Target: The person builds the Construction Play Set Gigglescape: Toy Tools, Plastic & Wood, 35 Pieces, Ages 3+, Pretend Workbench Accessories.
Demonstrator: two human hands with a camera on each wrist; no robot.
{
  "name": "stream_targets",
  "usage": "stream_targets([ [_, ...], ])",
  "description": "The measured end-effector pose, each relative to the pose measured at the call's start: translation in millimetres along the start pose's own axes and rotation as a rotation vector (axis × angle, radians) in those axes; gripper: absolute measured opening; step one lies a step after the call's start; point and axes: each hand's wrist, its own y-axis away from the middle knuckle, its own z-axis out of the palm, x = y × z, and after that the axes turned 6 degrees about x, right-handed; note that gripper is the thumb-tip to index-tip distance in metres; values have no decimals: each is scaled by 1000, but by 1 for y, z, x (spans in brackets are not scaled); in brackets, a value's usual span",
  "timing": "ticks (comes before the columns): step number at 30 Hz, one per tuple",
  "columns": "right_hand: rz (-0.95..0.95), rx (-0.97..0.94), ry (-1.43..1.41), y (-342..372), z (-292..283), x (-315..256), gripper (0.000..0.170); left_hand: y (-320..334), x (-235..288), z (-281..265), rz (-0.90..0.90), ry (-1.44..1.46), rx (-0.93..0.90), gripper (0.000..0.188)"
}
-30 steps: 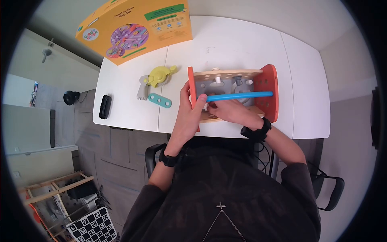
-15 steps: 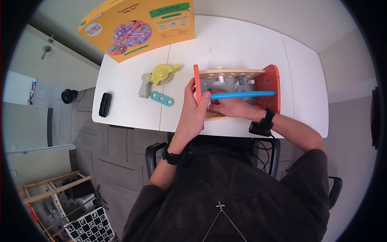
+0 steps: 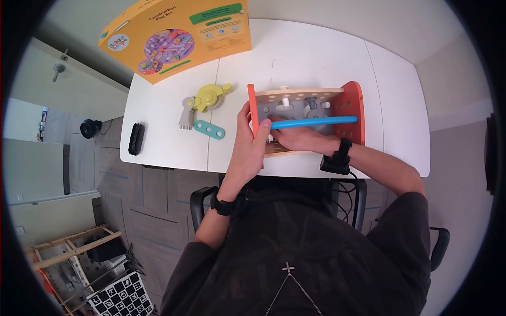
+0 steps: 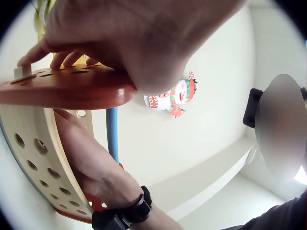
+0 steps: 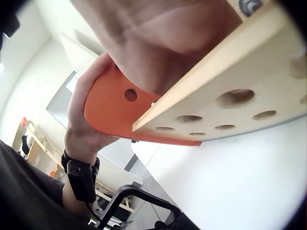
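A toy toolbox with orange-red end panels [image 3: 353, 110], pale wooden perforated sides [image 5: 211, 110] and a blue rod handle [image 3: 316, 122] stands on the table. My left hand [image 3: 249, 150] grips its left end panel, thumb near the handle's end and fingers over the outer face. One left fingertip presses a pale block-shaped head [image 4: 22, 73] on that face. My right hand [image 3: 300, 139] reaches under the handle into the box, its curled fingers at a small white bolt [image 3: 271, 138] by the left panel. Its fingertips are partly hidden. Another white bolt [image 3: 285, 102] and a grey bolt [image 3: 311, 102] sit in the far side.
Left of the toolbox lie a yellow-green toy circular saw [image 3: 208, 98], a grey toothed piece [image 3: 186, 113] and a teal strip with holes [image 3: 210, 129]. A black case [image 3: 136, 139] lies near the table's left edge. A large yellow play-set box [image 3: 179, 42] stands behind.
The right forearm and wrist have swung outward to the right, while the fingers stay by the left panel. The left hand keeps its grip, and the toolbox stays in place.
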Motion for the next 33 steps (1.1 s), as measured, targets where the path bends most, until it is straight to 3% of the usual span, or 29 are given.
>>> stream_targets([
  [11,-250,-24,-18,-3,-3,7,36,0,0,1,-4,-9,13,69],
  [14,-224,-24,47,0,-6,3,38,1,-1,1,-4,6,14,69],
  [17,1,-47,38,-3,0,3,39,2,0,2,-16,20,23,71],
  [26,-188,-11,7,2,-10,-8,43,3,5,3,-37,32,35,75],
  [29,-13,-46,97,1,-7,-10,43,4,5,3,-32,38,36,75],
  [33,-117,-100,34,7,-18,-14,44,5,6,3,-31,32,41,76],
])
